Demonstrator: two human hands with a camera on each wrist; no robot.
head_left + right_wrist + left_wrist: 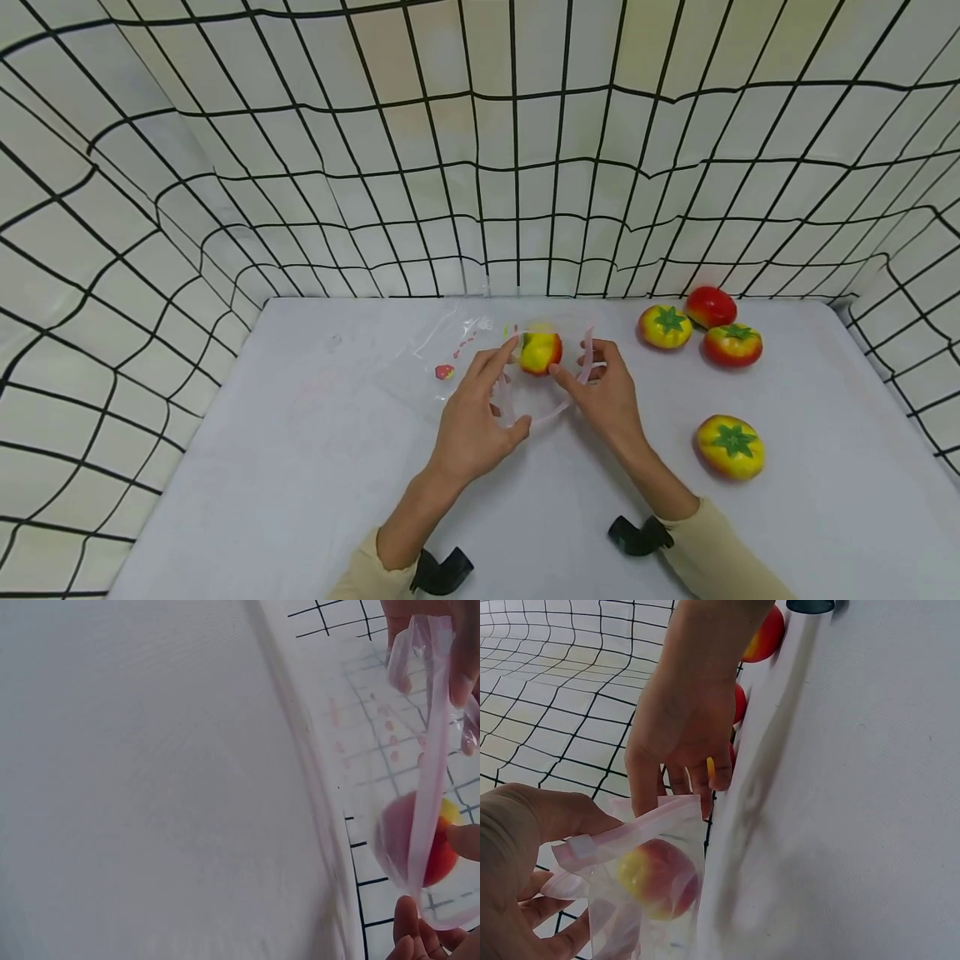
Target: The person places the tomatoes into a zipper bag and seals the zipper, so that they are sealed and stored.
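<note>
A clear plastic zip bag (408,362) with a pink rim and small printed marks lies between my two hands. My left hand (472,425) holds the left side of its mouth, fingers spread around the pink strip. Opposite it, my right hand (609,400) grips the right side of the rim. A red and yellow toy tomato (542,354) sits in the bag's mouth, and the right thumb reaches it. In the left wrist view the tomato (658,879) shows through the plastic. The pink rim (430,780) crosses in front of it in the right wrist view.
To the right on the white table (300,467) lie a yellow tomato (665,326), a plain red one (711,307) and a red-yellow one (732,344) grouped together. Another yellow tomato (731,447) lies nearer. Black wire mesh (517,175) encloses the back and sides.
</note>
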